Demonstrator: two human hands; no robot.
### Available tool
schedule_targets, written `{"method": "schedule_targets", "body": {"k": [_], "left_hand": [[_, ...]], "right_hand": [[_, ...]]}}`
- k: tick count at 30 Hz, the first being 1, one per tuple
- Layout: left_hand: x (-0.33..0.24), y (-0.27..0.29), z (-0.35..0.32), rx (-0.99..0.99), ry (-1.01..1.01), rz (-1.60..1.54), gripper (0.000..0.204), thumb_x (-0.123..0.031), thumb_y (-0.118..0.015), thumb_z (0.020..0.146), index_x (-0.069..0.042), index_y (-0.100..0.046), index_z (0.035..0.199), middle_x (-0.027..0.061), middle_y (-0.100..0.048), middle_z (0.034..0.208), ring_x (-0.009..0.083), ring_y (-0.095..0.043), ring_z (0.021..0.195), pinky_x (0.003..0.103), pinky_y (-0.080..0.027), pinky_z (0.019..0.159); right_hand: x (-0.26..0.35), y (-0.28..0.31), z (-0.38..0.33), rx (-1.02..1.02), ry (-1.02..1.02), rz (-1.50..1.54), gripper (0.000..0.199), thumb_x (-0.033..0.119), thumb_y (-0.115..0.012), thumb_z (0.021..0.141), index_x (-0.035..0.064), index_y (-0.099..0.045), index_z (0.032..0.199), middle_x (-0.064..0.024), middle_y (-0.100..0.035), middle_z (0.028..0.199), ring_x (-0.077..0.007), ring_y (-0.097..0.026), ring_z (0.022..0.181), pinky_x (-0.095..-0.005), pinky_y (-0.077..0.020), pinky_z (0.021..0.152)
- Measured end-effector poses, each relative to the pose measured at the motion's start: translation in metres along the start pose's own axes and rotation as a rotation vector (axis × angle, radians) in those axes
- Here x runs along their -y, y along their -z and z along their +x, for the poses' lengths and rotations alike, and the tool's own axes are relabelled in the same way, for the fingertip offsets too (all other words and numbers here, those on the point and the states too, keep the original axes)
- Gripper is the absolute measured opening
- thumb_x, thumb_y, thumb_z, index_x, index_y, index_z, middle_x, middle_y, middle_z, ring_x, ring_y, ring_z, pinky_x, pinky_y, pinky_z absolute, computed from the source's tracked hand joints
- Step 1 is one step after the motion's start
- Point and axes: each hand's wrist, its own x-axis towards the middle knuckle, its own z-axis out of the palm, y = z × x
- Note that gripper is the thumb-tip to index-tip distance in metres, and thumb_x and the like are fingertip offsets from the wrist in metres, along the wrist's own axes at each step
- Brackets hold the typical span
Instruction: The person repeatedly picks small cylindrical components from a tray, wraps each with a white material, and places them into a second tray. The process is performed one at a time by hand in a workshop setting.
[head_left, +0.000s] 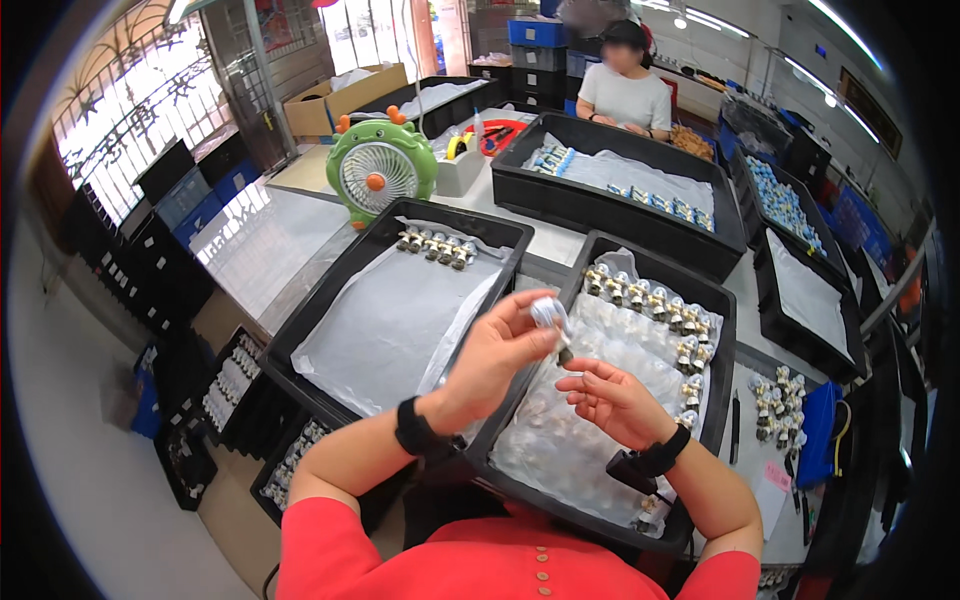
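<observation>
My left hand (492, 352) is raised over the gap between two black trays, closed round a small figurine (548, 314) with a whitish, rounded top. Just below it, my right hand (618, 402) has its fingers curled, their tips close by the figurine's dark lower end; what they pinch, if anything, is too small to make out. Under my right hand, the right tray (728, 345) holds rows of similar white-and-gold figurines (655, 302) and cloudy plastic sheeting (550, 440). The left tray (290, 340) is lined with white sheet and carries a short row of figurines (437, 246) at its far edge.
A green animal-shaped fan (380, 168) stands behind the left tray. Farther back, a large black tray (610, 205) holds blue-and-white pieces, with a person (626, 90) behind it. Loose figurines (780, 408) and a blue box (824, 430) lie at the right.
</observation>
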Motion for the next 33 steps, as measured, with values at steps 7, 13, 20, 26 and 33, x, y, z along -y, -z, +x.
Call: {"method": "schedule_targets", "body": {"k": [7,13,20,26,33], "left_hand": [[-0.088,0.083,0.085,-0.231,-0.32,0.597,0.04,-0.005,-0.061,0.082,0.0,-0.052,0.121,0.003,-0.06,0.095,0.0071,-0.056,0.079,0.021,-0.046,0.07],[0.002,0.185,0.169,-0.412,-0.164,1.449,0.03,-0.015,-0.068,0.063,-0.003,-0.064,0.09,0.0143,-0.066,0.081,0.0256,-0.065,0.078,0.034,-0.05,0.071],[0.03,0.176,0.189,-0.264,0.184,1.752,0.027,-0.013,-0.064,0.065,-0.004,-0.069,0.09,0.02,-0.065,0.098,0.0346,-0.062,0.095,0.04,-0.05,0.083],[0.044,0.174,0.199,-0.383,0.12,1.73,0.021,-0.008,-0.06,0.071,0.0,-0.068,0.089,0.0244,-0.063,0.096,0.0381,-0.062,0.093,0.043,-0.051,0.08],[0.073,0.226,0.217,-0.214,-0.279,1.836,0.02,-0.012,-0.068,0.066,0.0,-0.064,0.08,0.0218,-0.062,0.084,0.0369,-0.06,0.087,0.044,-0.048,0.079]], "right_hand": [[0.006,-0.009,-0.004,-0.045,-0.018,-0.088,0.033,0.018,-0.055,0.092,0.0051,-0.05,0.122,-0.003,-0.06,0.102,-0.0068,-0.055,0.087,-0.0213,-0.0438,0.078],[0.009,0.001,0.0,-0.074,-0.012,-0.127,0.033,0.016,-0.055,0.091,0.0052,-0.05,0.122,-0.0035,-0.06,0.101,-0.0071,-0.055,0.087,-0.0211,-0.0437,0.078],[0.021,-0.002,-0.004,-0.086,0.044,-0.151,0.037,0.016,-0.057,0.09,0.0016,-0.049,0.123,-0.0052,-0.059,0.101,-0.008,-0.054,0.085,-0.0208,-0.0433,0.076],[0.023,-0.003,-0.004,-0.086,0.048,-0.211,0.036,0.016,-0.058,0.089,0.0036,-0.051,0.122,-0.0047,-0.06,0.102,-0.0076,-0.053,0.085,-0.0202,-0.0424,0.074],[0.035,0.016,-0.003,-0.252,0.197,-0.221,0.033,0.016,-0.06,0.088,0.0055,-0.055,0.119,-0.0019,-0.061,0.099,-0.0058,-0.054,0.083,-0.0186,-0.0415,0.073]]}}
